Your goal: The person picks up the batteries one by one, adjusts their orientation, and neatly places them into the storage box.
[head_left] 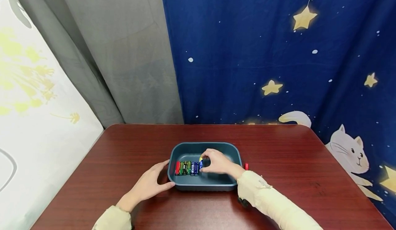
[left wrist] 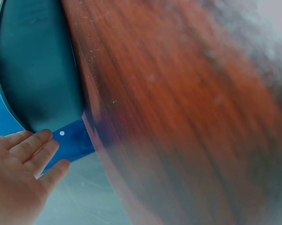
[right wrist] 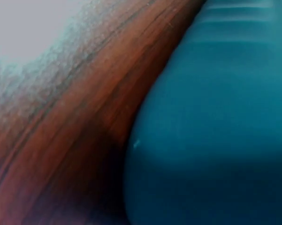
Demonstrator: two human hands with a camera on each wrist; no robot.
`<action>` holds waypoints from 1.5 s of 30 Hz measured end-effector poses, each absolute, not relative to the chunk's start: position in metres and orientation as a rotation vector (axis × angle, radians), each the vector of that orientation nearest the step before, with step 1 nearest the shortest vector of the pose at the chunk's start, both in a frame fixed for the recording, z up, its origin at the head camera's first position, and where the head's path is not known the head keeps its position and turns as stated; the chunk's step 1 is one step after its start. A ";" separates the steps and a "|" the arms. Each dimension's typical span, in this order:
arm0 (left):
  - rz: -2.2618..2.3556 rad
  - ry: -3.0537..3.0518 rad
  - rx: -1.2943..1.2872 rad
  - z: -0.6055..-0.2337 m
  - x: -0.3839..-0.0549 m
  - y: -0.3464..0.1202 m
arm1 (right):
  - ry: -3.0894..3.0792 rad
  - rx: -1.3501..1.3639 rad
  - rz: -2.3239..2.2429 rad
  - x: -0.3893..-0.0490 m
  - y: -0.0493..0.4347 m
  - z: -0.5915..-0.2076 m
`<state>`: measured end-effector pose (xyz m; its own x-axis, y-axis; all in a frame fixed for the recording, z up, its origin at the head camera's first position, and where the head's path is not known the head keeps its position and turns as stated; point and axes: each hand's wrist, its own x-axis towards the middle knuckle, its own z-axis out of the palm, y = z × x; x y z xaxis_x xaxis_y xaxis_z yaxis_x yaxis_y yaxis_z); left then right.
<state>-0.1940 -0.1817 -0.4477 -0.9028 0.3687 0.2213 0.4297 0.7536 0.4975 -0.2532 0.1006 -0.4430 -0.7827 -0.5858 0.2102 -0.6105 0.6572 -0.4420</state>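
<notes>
A dark teal tray [head_left: 204, 188] sits on the table, and a row of small cylindrical batteries [head_left: 185, 168] stands side by side in its left half, with red, green and blue wrappers. My right hand [head_left: 218, 162] reaches into the tray and pinches a blue battery with a yellow end [head_left: 200, 164] between thumb and fingers, at the right end of the row. At the tray's left end, my left hand [head_left: 150, 181] touches the outside with fairly straight fingers, thumb by the front corner. In the left wrist view its fingers [left wrist: 35, 147] lie against the tray wall [left wrist: 37, 65].
A red battery [head_left: 246, 166] is on the table just right of the tray, close to my right forearm. The reddish-brown table [head_left: 130, 147] ends at a far edge before grey and blue curtains [head_left: 235, 68]. The tray's outer wall [right wrist: 216, 117] fills much of the right wrist view.
</notes>
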 end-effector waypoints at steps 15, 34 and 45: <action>-0.843 -2.832 -0.663 -0.447 -0.194 -0.181 | -2.928 0.992 0.686 -0.251 0.092 -0.449; -0.845 -2.837 -0.659 -0.448 -0.194 -0.182 | -2.886 0.999 0.758 -0.250 0.098 -0.444; -0.844 -2.844 -0.649 -0.447 -0.194 -0.183 | -2.834 0.933 0.965 -0.248 0.120 -0.425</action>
<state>-0.1939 -0.1828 -0.4473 -0.9035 0.3700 0.2165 0.4282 0.7547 0.4970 -0.2481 0.1197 -0.4254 -0.8228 -0.5363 0.1881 -0.5396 0.6334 -0.5546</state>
